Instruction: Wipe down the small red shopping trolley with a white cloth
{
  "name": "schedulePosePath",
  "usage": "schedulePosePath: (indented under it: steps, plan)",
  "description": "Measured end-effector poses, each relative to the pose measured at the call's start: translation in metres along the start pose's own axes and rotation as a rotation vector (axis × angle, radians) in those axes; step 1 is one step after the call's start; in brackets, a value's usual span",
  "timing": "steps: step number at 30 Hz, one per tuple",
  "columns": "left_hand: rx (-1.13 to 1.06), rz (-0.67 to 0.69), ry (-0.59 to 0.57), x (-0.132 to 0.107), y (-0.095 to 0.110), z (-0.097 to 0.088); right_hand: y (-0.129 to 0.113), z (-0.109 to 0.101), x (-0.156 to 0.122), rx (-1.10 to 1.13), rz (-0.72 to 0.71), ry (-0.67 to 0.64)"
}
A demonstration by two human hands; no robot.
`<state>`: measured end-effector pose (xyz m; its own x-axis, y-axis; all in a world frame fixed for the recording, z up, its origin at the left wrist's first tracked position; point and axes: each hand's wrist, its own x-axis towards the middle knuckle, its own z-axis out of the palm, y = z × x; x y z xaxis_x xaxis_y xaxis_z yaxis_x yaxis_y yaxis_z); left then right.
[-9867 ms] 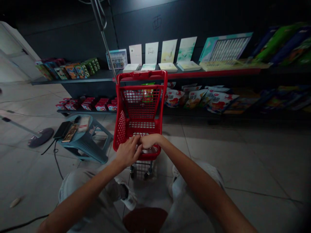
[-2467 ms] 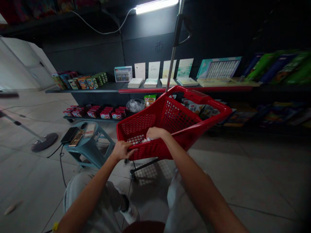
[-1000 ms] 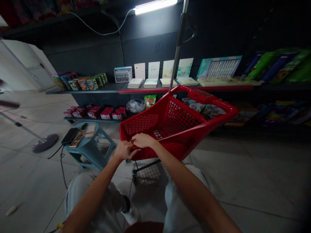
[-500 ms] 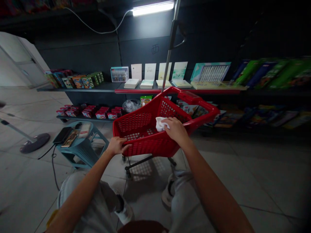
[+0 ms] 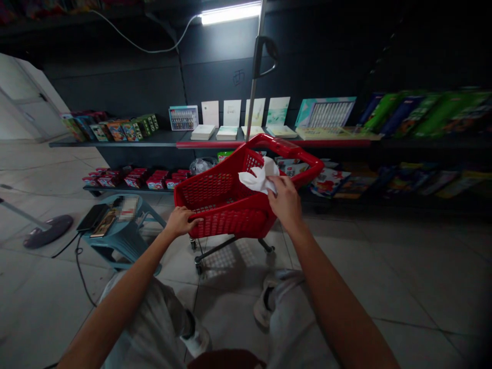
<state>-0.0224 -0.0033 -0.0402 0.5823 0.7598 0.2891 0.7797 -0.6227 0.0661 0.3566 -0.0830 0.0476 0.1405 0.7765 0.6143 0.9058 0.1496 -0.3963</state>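
A small red plastic shopping cart [image 5: 226, 205] stands tipped on the tiled floor in front of my knees. My left hand [image 5: 180, 221] grips its near rim at the left corner. My right hand [image 5: 285, 200] is closed on a crumpled white cloth [image 5: 258, 177], held above the cart's right side, level with the far rim. The basket's mesh walls show nothing inside.
A blue-grey plastic stool [image 5: 121, 230] with a phone and small items stands left of the cart. A fan base [image 5: 48, 230] and cable lie further left. Dark shelves [image 5: 154, 139] with boxes, books and packets run along the wall. A metal pole [image 5: 253, 77] rises behind the cart.
My right hand lifted out of the basket with the white cloth and moved up and right. The left hand stayed on the near rim; the cart turned from facing straight ahead to angled right.
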Motion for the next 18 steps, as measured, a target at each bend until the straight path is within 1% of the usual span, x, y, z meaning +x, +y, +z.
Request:
schedulePosePath:
  steps: [4,6,8,9,11,13,15,16,17,18]
  plan:
    - [0.001,-0.024,-0.035,0.009,0.006,0.002,0.002,0.001,-0.001,-0.063,0.11,0.014]
    - [-0.005,-0.054,-0.023,0.012,0.009,0.005,0.007,0.009,-0.002,-0.066,0.192,0.028]
    - [-0.007,-0.089,0.013,0.015,0.01,0.008,0.017,0.021,-0.003,-0.048,0.288,0.032]
    - [-0.005,-0.102,0.03,0.016,0.01,0.01,0.024,0.028,-0.003,-0.03,0.334,0.014]
    - [-0.007,-0.114,0.048,0.016,0.009,0.012,0.036,0.042,-0.002,0.015,0.407,-0.062]
    - [-0.023,-0.111,0.047,0.017,0.007,0.014,0.042,0.054,-0.001,0.064,0.46,-0.145]
    - [-0.054,-0.105,0.033,0.017,0.004,0.014,0.037,0.064,0.001,0.105,0.501,-0.179]
    - [-0.073,-0.101,0.024,0.017,0.004,0.014,0.03,0.07,0.001,0.116,0.506,-0.19]
    - [-0.094,-0.096,0.015,0.016,0.004,0.013,0.019,0.076,0.001,0.12,0.488,-0.218]
    - [-0.114,-0.092,0.006,0.016,0.004,0.012,0.006,0.082,-0.001,0.117,0.431,-0.281]
